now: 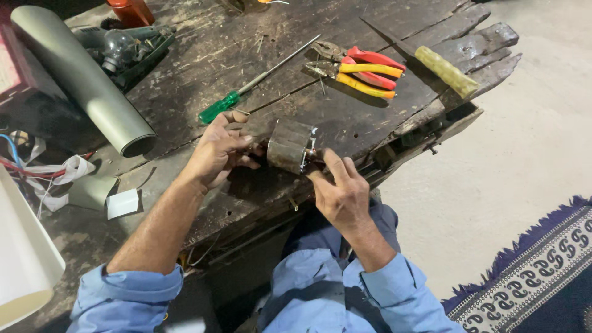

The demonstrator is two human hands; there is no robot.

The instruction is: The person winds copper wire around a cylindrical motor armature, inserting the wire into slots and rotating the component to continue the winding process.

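A dull grey metal cylinder (288, 144), like a small motor core, lies on its side on the worn dark wooden bench (345, 123). My left hand (217, 150) grips its left end with the fingers curled against it. My right hand (340, 188) pinches the shiny bracket at its right end with thumb and forefinger. Both forearms come up from below in rolled blue sleeves.
A green-handled screwdriver (246, 89) lies just behind the cylinder. Red and yellow handled pliers (364, 68) and a yellow-green handle (445, 71) lie at the back right. A grey rolled sheet (80, 77), a cream roll (24, 259), wires and white scraps are at the left. Patterned rug (536, 271) at right.
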